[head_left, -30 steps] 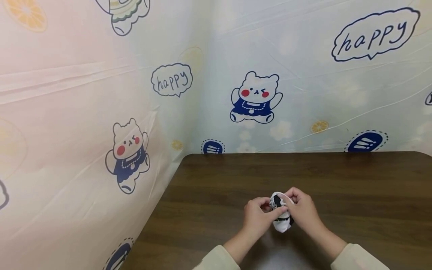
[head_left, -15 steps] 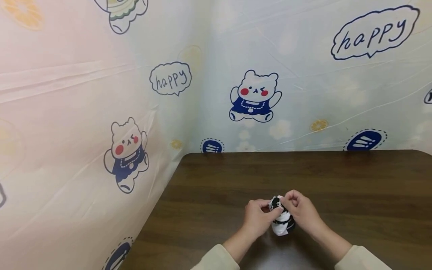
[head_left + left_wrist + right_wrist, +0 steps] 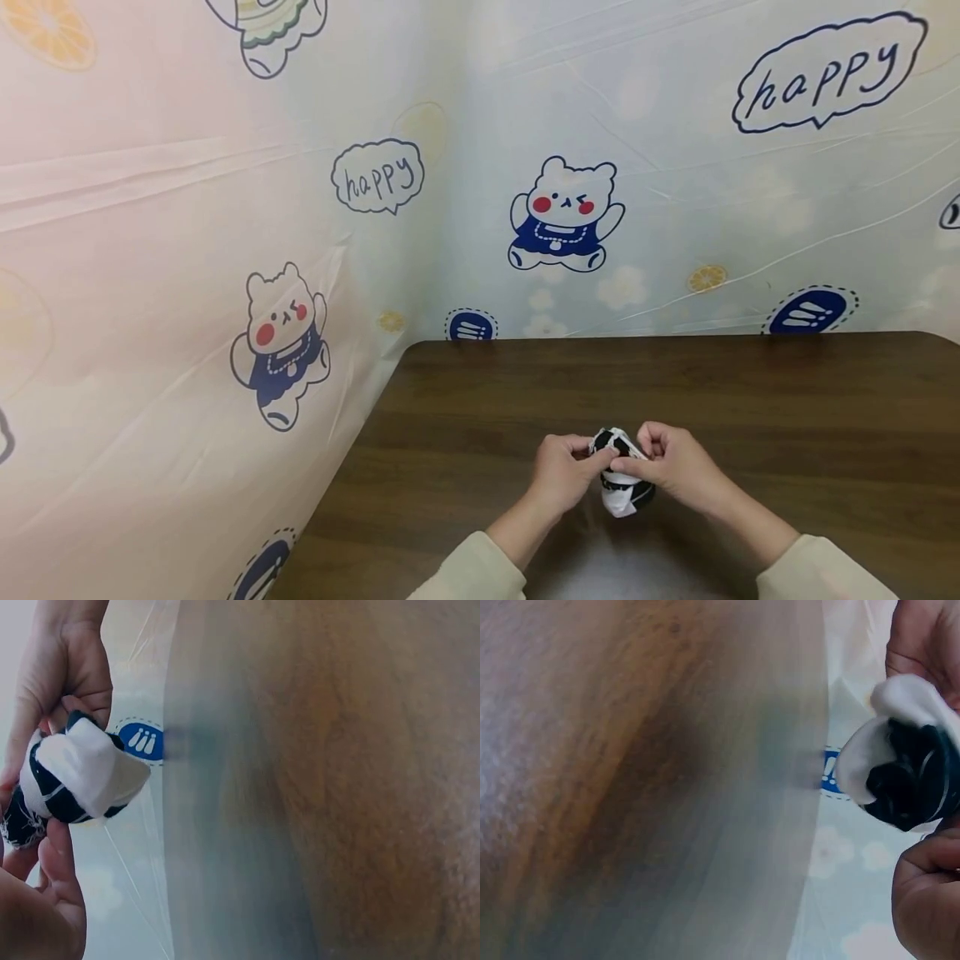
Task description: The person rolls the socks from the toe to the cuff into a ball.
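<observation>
A rolled-up bundle of black-and-white socks (image 3: 619,502) is held between my two hands, over the near part of the table. My left hand (image 3: 561,472) pinches its upper left edge with thumb and fingers. On the opposite side, my right hand (image 3: 681,468) grips the cloth, thumb laid across the front and fingers curled behind. In the left wrist view, the white end of the socks (image 3: 86,761) points away from the hands, and loose threads show at the other end. Dark folds tucked inside white cloth appear on the socks (image 3: 911,776) in the right wrist view.
The dark wooden table (image 3: 480,392) spreads beneath both hands. Behind it and along its left side hangs a pale curtain (image 3: 420,258) printed with bears and "happy" bubbles. Light sleeves (image 3: 476,567) cover the forearms.
Both hands keep hold of the socks and have shifted slightly left with them. My right thumb has come down across the front, and the opening at the top has changed shape.
</observation>
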Demonstrator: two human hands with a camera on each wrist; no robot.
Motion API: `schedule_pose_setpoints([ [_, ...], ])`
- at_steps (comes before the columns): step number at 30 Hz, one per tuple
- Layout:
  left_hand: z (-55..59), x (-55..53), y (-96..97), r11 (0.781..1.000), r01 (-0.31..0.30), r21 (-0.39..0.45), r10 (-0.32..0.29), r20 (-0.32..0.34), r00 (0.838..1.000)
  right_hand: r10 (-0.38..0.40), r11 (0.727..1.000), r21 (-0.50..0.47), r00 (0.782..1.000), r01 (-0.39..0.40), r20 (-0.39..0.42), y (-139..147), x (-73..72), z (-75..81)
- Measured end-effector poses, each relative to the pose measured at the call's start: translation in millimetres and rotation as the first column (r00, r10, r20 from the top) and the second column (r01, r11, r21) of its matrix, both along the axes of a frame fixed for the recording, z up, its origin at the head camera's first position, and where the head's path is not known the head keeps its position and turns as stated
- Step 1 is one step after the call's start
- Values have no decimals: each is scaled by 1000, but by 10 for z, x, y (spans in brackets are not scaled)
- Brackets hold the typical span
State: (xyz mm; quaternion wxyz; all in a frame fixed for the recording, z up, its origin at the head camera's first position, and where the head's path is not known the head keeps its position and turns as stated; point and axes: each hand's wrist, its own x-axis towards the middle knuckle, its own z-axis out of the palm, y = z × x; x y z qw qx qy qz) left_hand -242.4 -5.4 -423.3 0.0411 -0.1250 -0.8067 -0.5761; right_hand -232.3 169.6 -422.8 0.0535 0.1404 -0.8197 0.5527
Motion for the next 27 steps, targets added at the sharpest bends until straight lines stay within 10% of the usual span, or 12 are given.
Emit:
schedule_pose_setpoints([
  [14,0,-25,17,990,-139,-17,139,3,990,-16,999,47,998,19,-65,7,75,-61],
  [27,32,-54,6,965,-113,237,80,142,987,-195,944,252,977,211,-88,-77,122,-100],
])
